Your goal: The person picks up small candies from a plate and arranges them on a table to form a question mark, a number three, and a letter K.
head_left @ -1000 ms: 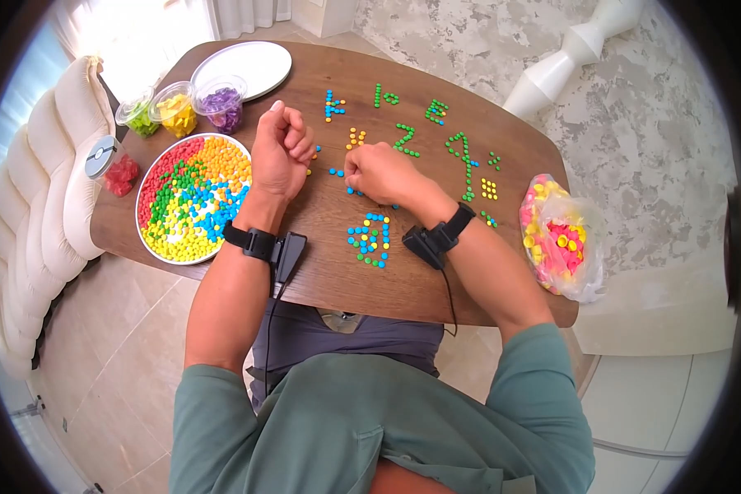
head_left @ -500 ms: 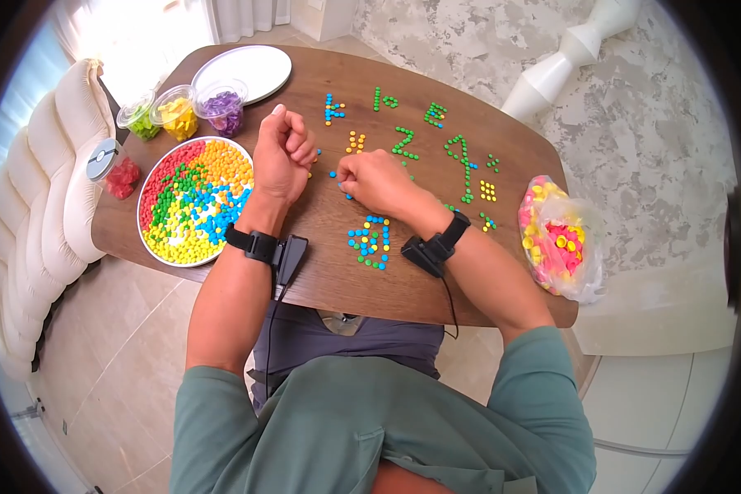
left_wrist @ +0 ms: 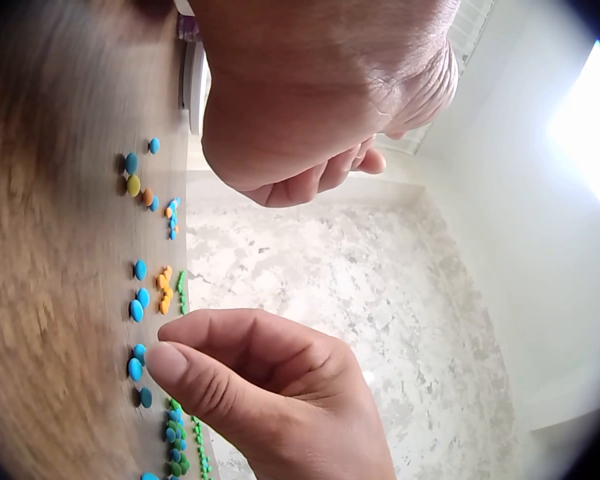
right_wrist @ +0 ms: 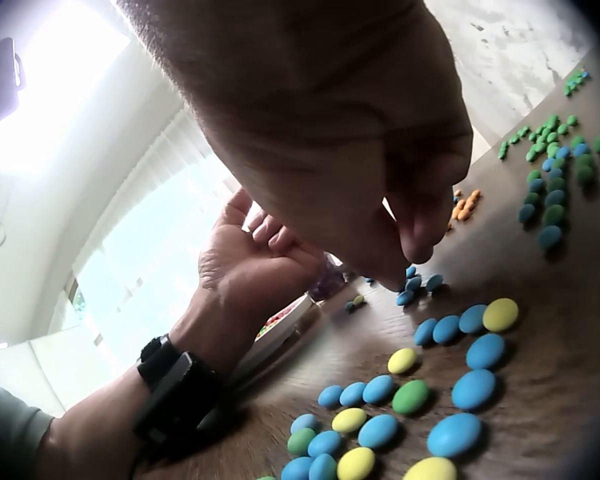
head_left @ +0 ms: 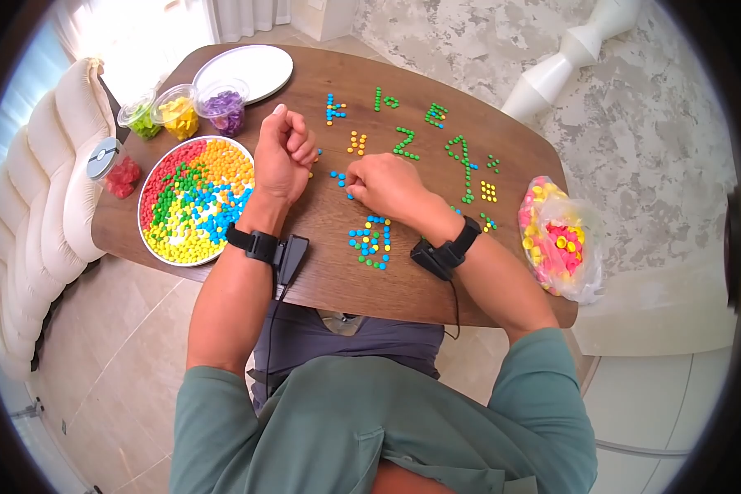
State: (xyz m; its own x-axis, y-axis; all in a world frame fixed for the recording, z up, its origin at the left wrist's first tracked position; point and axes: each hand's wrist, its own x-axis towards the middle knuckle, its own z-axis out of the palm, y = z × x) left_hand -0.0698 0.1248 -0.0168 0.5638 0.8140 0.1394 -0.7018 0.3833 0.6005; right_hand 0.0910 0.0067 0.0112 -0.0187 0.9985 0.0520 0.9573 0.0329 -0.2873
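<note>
My left hand [head_left: 282, 156] is held palm up over the table beside the round candy tray [head_left: 144, 235], fingers loosely curled and holding nothing; the left wrist view shows the palm edge [left_wrist: 320, 90]. My right hand [head_left: 384, 185] is low over the tabletop, with thumb and index fingertips close together at a small group of blue candies [head_left: 342, 175]. In the left wrist view, blue candies [left_wrist: 135, 370] lie beside the right thumb tip, and no candy shows between the fingertips. The right wrist view shows blue candies [right_wrist: 435, 283] by the fingertips, partly hidden.
Below my right hand lies a blue, yellow and green candy shape [head_left: 370, 239]. Green candy figures [head_left: 406, 144] and orange candies [head_left: 356, 142] lie beyond. A white plate [head_left: 251, 70], a tub of purple pieces [head_left: 222, 107] and a candy bag [head_left: 556, 239] stand near the edges.
My right hand first drew slightly toward the left and down, then moved a little to the right, uncovering blue candies near its fingertips. My left hand has stayed almost still.
</note>
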